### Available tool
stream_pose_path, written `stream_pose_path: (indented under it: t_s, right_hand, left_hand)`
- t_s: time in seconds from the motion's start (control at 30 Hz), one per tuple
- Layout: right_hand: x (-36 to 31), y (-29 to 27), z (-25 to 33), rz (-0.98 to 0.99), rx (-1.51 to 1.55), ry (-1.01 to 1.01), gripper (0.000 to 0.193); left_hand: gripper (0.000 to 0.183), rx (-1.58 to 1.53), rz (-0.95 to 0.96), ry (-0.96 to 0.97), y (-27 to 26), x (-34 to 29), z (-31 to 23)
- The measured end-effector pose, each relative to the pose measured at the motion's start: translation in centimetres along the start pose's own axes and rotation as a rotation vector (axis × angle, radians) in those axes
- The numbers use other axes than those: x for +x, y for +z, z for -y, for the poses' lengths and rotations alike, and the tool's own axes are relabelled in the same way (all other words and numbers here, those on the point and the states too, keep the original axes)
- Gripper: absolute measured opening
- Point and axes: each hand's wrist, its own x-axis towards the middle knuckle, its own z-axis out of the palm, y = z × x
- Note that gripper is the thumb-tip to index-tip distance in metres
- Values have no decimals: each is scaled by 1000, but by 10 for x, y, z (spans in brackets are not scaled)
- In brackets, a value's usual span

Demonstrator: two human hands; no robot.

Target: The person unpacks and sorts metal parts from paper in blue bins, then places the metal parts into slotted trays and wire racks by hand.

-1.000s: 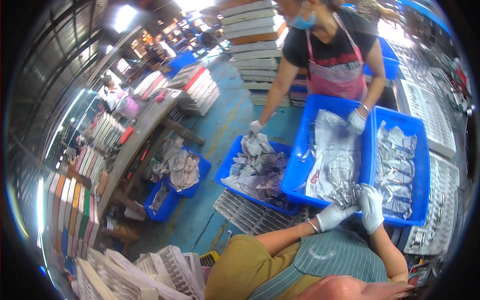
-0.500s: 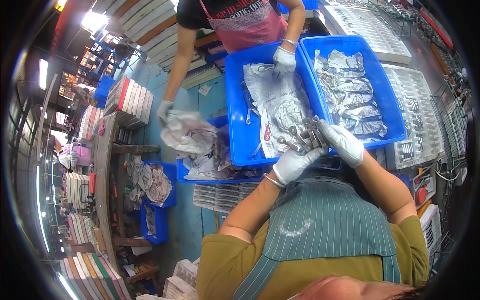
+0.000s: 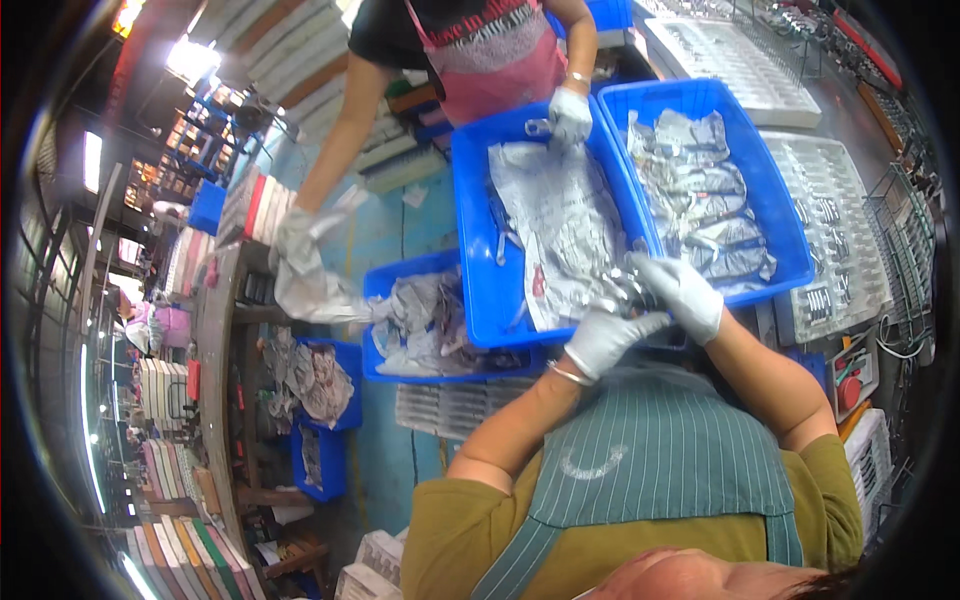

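Silvery metal tools, shiny and blurred, sit bunched together between the left hand and the right hand, over the near right corner of a blue bin; their number is unclear.

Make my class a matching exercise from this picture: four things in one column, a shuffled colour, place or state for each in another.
1. Wearer's apron
2. Metal tools in a bunch
3. Co-worker's apron
4. Bins

A. blue
B. held between the wearer's left hand and right hand
C. green, striped
D. pink

Pairs: 1-C; 2-B; 3-D; 4-A
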Motion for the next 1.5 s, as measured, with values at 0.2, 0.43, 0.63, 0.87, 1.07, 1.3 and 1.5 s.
stream_pose_path:
  t_s: [0.2,0.43,0.63,0.87,1.07,1.3,1.5]
  right_hand:
    - [7,2,-6,95,88,127,43]
    - [3,-4,0,-89,-422,-186,63]
    - [12,-10,14,104,-806,-209,65]
    - [23,7,10,443,-969,-286,48]
    - [32,1,7,430,-987,-106,44]
    - [36,-19,-6,206,-664,13,50]
    - [56,-46,-51,-316,594,72,42]
  left_hand:
    - [36,-214,-76,82,-5,9,39]
    - [34,-409,249,-7,-12,0,25]
    - [53,-458,305,-58,-23,6,40]
    - [32,-231,486,-274,-27,9,53]
    - [42,-159,598,-195,-14,14,46]
    - [44,169,601,-175,-22,15,0]
    - [51,-654,119,267,-51,30,59]
